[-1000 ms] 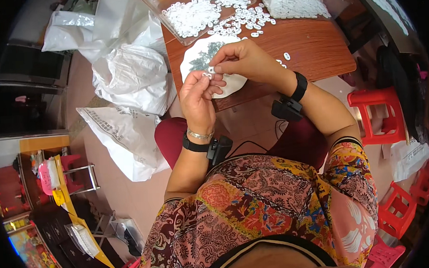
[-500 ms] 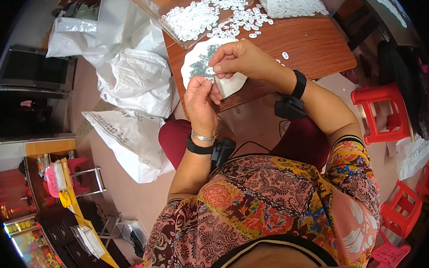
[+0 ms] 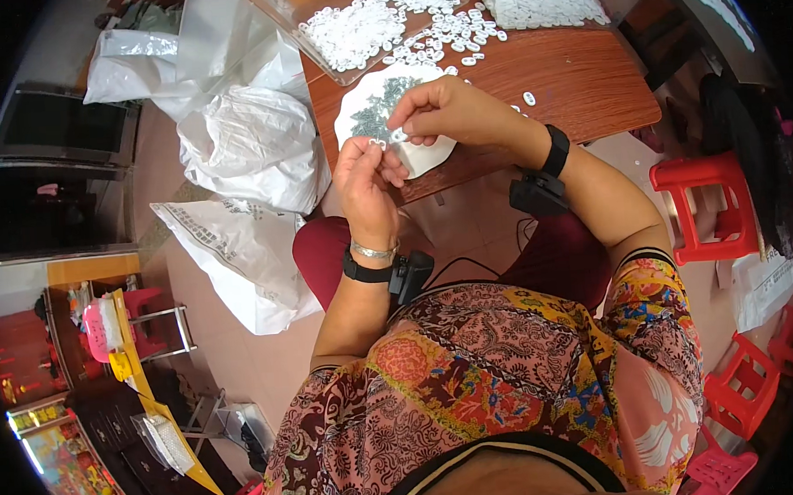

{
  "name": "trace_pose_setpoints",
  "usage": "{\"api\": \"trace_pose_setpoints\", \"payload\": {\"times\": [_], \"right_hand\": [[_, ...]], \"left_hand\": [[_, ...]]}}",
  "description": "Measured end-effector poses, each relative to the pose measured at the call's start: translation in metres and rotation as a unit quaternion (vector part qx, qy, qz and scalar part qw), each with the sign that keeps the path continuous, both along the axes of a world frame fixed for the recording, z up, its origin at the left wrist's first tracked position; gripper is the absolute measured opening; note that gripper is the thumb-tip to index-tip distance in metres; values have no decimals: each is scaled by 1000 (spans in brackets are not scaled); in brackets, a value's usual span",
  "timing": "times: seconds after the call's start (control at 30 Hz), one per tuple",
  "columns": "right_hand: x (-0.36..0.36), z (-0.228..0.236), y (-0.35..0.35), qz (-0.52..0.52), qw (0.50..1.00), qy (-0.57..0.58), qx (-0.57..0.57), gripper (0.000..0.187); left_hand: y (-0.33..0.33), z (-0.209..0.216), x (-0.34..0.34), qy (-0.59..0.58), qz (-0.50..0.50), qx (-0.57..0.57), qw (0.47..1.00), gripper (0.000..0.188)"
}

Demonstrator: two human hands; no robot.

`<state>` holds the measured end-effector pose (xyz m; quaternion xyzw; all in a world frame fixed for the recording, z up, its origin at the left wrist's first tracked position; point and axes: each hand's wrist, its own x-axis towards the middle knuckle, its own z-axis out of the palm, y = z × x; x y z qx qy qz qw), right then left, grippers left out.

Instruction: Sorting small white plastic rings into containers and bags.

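Note:
My left hand (image 3: 368,182) pinches a small white piece (image 3: 378,144) between thumb and fingertips. Just to its right, my right hand (image 3: 448,110) holds a small white oval piece (image 3: 398,135) in its fingertips. A narrow gap separates the two pieces. Beneath the hands, at the table's near left edge, lies a white scallop-edged container or sheet (image 3: 344,125) bearing a heap of small dark grey parts (image 3: 370,119). Their exact kind is too small to tell. More white oval pieces with holes (image 3: 457,34) are scattered beyond my hands.
On the brown wooden table (image 3: 585,72), a clear tray holds a pile of white ovals (image 3: 350,39); a clear bag of white pieces (image 3: 545,2) lies farther right. White sacks (image 3: 252,147) crowd the floor at left. A red stool (image 3: 704,209) stands at right.
My fingertips have moved slightly apart, and a gap now shows between the piece in my left hand and the one in my right.

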<state>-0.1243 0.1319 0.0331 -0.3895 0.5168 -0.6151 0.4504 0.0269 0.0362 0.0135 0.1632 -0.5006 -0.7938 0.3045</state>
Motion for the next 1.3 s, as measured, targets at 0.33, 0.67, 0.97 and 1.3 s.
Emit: {"api": "trace_pose_setpoints", "payload": {"times": [0.33, 0.67, 0.97, 1.3], "right_hand": [[6, -9, -6, -10, 995, 86, -40, 18], [9, 5, -3, -35, 999, 18, -36, 16], [8, -3, -6, -39, 998, 16, -36, 18], [10, -2, -5, -51, 997, 40, -46, 16]], "left_hand": [[3, -5, -2, 36, -69, 38, 996, 12], [0, -7, 0, 22, -36, 48, 998, 10], [3, -4, -1, -13, -3, 0, 1000, 11], [4, -5, 0, -46, -2, -17, 999, 12]]}}
